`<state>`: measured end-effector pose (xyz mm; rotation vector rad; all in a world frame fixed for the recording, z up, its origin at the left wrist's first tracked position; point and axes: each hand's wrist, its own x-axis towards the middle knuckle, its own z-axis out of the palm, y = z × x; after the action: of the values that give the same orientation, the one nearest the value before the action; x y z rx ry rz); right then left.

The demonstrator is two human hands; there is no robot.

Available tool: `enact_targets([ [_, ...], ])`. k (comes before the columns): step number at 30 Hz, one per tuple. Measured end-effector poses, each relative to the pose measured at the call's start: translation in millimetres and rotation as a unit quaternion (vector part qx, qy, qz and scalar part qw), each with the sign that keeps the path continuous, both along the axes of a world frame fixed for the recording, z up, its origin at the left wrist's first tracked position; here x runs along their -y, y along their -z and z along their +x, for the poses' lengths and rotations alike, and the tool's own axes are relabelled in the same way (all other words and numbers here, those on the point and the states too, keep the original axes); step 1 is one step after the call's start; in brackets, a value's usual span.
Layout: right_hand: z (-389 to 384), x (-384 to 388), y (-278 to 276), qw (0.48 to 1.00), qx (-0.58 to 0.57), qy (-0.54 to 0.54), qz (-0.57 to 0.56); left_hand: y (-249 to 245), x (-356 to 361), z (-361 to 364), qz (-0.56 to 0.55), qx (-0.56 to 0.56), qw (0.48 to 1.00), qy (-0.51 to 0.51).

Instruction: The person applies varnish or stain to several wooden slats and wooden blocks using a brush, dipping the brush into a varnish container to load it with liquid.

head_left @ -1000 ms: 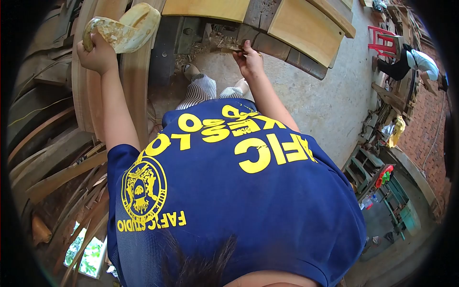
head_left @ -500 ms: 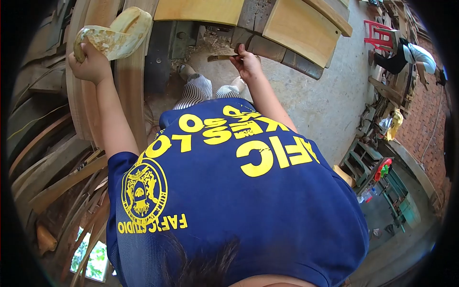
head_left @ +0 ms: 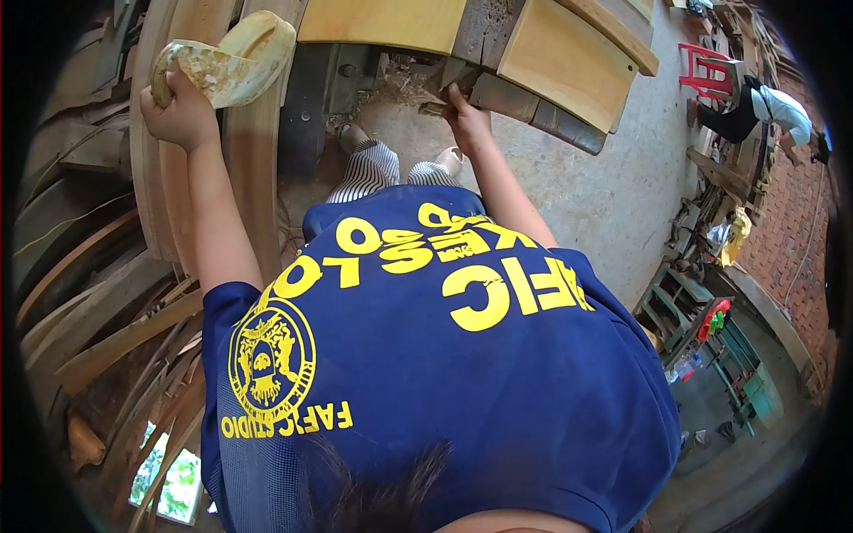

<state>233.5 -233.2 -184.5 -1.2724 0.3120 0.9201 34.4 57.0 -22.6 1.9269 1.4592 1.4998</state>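
1. Closest to my camera is the wearer's navy shirt (head_left: 471,391) with yellow lettering; beyond its hem are striped trousers (head_left: 364,173).
2. The left hand (head_left: 184,115) grips the cut-open, cream plastic jug (head_left: 253,75) at its brownish end. The jug's wall is blotched with yellow-brown stains; I can't make out what is inside.
3. The right hand (head_left: 469,129) is closed around a slim brown tool (head_left: 432,109), probably a brush, mostly hidden by the fingers. Its thumb overlaps the dark bench timber (head_left: 502,93) in my view; I can't tell whether they touch.
4. A dark bench leg (head_left: 305,120) stands between jug and tool. Two yellowish wooden panels, the left one (head_left: 382,22) and the right one (head_left: 569,58), lie on the bench.
5. Tall planks (head_left: 244,160) back the jug; loose strips crowd the left side.
6. Farther right, across the concrete floor (head_left: 586,191), I see a red plastic stool (head_left: 706,71), a bent-over person (head_left: 777,111) and a teal metal frame (head_left: 751,377).
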Motion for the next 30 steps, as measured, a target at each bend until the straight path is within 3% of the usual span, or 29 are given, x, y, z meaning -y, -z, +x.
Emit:
enact_targets([
  [10, -7, 17, 4, 0.995, -0.058, -0.029, 0.082, -1, 1, 3, 0.011, 0.002, 1.000, 0.002],
  [18, -31, 38, -9, 0.981, -0.033, -0.168, 0.086, 1, -1, 0, 0.026, -0.015, 0.999, 0.013],
  [25, -40, 43, -24, 0.970, -0.014, -0.199, 0.139, 4, -2, 0, -0.005, 0.026, 0.999, 0.033],
  [28, -44, 41, -27, 0.976, 0.080, -0.178, 0.097, 7, -2, 0, 0.007, 0.030, 0.999, 0.034],
  [30, -39, 42, -27, 0.957, 0.199, -0.197, -0.077, 8, -3, -1, 0.012, 0.025, 0.999, 0.029],
])
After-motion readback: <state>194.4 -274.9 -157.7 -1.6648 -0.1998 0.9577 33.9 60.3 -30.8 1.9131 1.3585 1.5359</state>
